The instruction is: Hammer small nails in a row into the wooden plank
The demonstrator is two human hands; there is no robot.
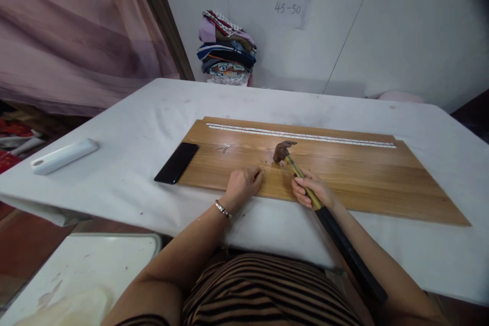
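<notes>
My right hand (314, 191) is closed around the yellow shaft of a claw hammer (294, 167). Its rusty brown head rests on a long wooden board (362, 173), and the black grip runs back along my forearm. My left hand (244, 183) lies on the board's near edge with its fingers curled together in a pinch, fingertips just left of the hammer head. What the fingers pinch is too small to make out. A few loose nails (223, 148) lie on the board to the left.
The board lies on a white-covered table (133, 132) and has a white measuring strip (301, 136) along its far edge. A black phone (177, 162) lies at the board's left end, a white oblong object (63, 156) farther left. Folded clothes (227, 48) are stacked by the wall.
</notes>
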